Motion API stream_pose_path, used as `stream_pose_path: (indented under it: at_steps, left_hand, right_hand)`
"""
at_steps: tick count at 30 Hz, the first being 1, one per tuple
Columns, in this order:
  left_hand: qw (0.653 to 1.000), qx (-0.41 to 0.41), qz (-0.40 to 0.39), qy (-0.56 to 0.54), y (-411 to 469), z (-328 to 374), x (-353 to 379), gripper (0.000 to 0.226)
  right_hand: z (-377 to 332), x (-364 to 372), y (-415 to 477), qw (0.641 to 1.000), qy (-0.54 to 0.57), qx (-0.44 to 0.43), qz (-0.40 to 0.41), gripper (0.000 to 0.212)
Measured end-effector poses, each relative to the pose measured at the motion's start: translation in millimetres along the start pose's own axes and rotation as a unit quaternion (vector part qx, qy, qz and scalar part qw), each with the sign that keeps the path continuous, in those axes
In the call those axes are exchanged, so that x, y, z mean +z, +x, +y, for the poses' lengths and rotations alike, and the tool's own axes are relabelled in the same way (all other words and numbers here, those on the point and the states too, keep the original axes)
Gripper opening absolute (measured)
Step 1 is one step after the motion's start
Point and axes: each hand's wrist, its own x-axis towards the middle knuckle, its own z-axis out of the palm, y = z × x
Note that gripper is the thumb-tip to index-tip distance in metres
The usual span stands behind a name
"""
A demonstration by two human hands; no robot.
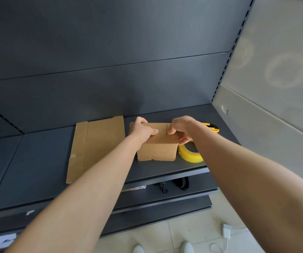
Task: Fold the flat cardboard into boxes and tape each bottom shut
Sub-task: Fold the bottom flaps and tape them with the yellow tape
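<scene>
Two bare forearms, left [85, 189] and right [247, 170], fill the near field, reaching forward and converging over the shelf.

Shelf unit: dark grey back panel [110, 52], slotted upright at its right edge. Top shelf [37, 161] is dark grey and carries all the work items.

Flat cardboard [96, 148]: one sheet lying flat on the shelf, left of centre, long side running front to back, near end at the front edge of the shelf.

Cardboard box [158, 148]: partly folded, standing on the shelf just right of the flat cardboard, a narrow gap between them. Lower flap edges on the near face are uneven.

Left hand [141, 129]: grips the top left corner of the box, thumb laid on the upper face, fingers curled over the far edge.

Right hand [180, 128]: pinches the top right corner, thumb on the upper face, fingers curled down the right side.

Yellow tape roll [189, 154]: lies flat just beside the box's right side, partly under the right hand.

Yellow utility knife [213, 127]: at the back right of the shelf, mostly hidden behind the right wrist.
</scene>
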Motion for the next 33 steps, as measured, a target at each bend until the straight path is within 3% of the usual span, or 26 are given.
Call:
stream_pose_path:
  at_steps: [5,7,8,10,11,14,21,24,29,33]
  left_hand:
    - [1.000,0.003,0.010,-0.013,1,1,0,0.035]
    - [1.000,0.008,0.013,-0.008,3,0,2,0.035]
    - [1.000,0.009,0.015,-0.004,4,0,2,0.035]
    - [1.000,0.008,0.018,0.000,6,-1,2,0.035]
    - [1.000,0.008,0.019,0.000,6,-1,2,0.035]
    - [1.000,0.009,0.022,0.001,5,-1,2,0.035]
    - [0.999,0.023,0.027,0.010,2,1,2,0.036]
    - [0.999,0.023,0.024,0.015,1,3,2,0.036]
    - [0.999,0.012,0.031,0.003,3,3,-1,0.024]
    - [0.999,0.018,0.034,-0.003,5,0,-4,0.016]
  right_hand:
    - [29,-19,8,0.991,0.115,-0.065,-0.035,0.029]
    - [52,-32,19,0.978,0.187,-0.092,0.005,0.038]
    - [62,-36,24,0.978,0.172,-0.100,0.054,0.038]
    - [79,-40,35,0.989,-0.017,-0.101,0.105,0.032]
    - [86,-37,40,0.982,-0.146,-0.087,0.087,0.032]
    - [98,-22,45,0.921,-0.384,-0.035,0.052,0.048]
    - [91,-31,35,0.874,-0.461,-0.064,0.139,0.034]
    - [68,-51,10,0.898,-0.369,-0.133,0.198,0.034]
    - [24,-70,-44,0.940,-0.152,-0.254,0.171,0.028]
    - [-1,-64,-66,0.936,-0.138,-0.299,0.126,0.033]
